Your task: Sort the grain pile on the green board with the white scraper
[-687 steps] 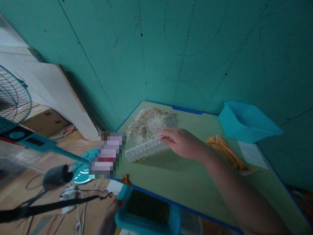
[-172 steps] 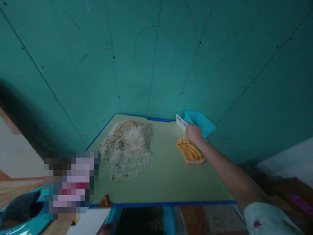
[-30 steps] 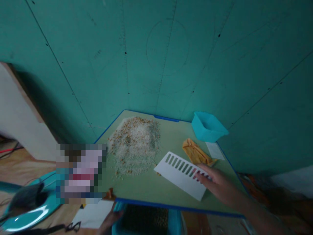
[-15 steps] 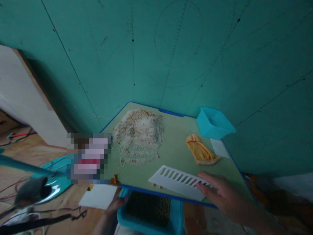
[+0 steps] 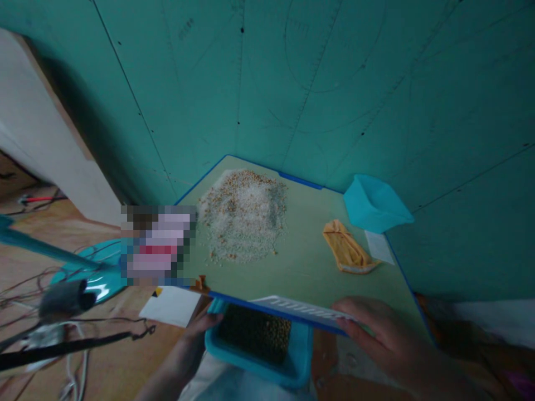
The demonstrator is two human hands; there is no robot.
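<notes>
Two hands are busy at the near side: your right hand has thumb and fingers drawn narrow on the right end of a white slotted plate, which lies along the near edge of the table, while your left hand is at the left rim of a blue tub just below that edge. How firmly those left fingers grip, I cannot tell. Inside the tub, dark contents fill most of the floor, with paler round grains towards the right. If the tub dips or slides away from the edge, perhaps through a loose left hold, grains coming over the edge could miss it and scatter on the floor. Your plate reaches nearly across the tub's width (blur hides whether it touches the edge), so a sideways slip could push bits past either end. On the far left, the white-and-brown pile is well apart from your hands; a knock to the table could spread it towards the yellow cloth on the right.
</notes>
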